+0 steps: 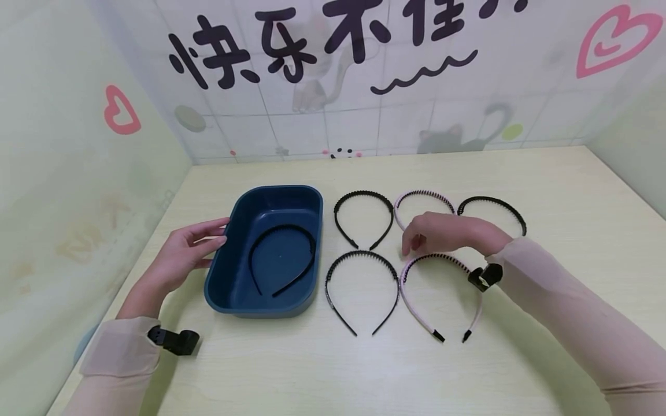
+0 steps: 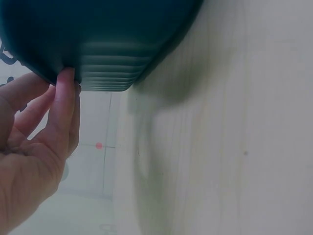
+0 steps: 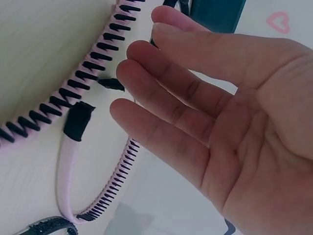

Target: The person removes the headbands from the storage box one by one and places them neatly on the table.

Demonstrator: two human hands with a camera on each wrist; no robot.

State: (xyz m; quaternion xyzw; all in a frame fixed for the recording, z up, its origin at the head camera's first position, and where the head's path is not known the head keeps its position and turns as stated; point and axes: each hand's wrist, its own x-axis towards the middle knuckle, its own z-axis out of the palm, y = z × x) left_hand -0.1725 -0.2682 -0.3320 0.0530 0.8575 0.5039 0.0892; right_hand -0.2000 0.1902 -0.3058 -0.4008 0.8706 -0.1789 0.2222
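Observation:
A dark blue plastic basin (image 1: pixel 312 306) stands on the left of the table with a black headband (image 1: pixel 281 227) inside it. My left hand (image 1: pixel 184 254) touches the basin's left side, its fingers fairly straight at the rim and outer wall. Between two pink headbands with black teeth, the far one (image 1: pixel 398 216) and the near one (image 1: pixel 416 315), hovers my right hand (image 1: pixel 437 232). In the right wrist view its fingers (image 3: pixel 161 129) are loosely bent and apart, holding nothing. The far pink headband is partly hidden behind this hand.
Three more black headbands lie on the table: one far left (image 1: pixel 363 193), one near left (image 1: pixel 340 316) beside the basin, and one far right (image 1: pixel 491 199), partly covered by my right forearm. A printed wall (image 1: pixel 343 127) closes off the table's back.

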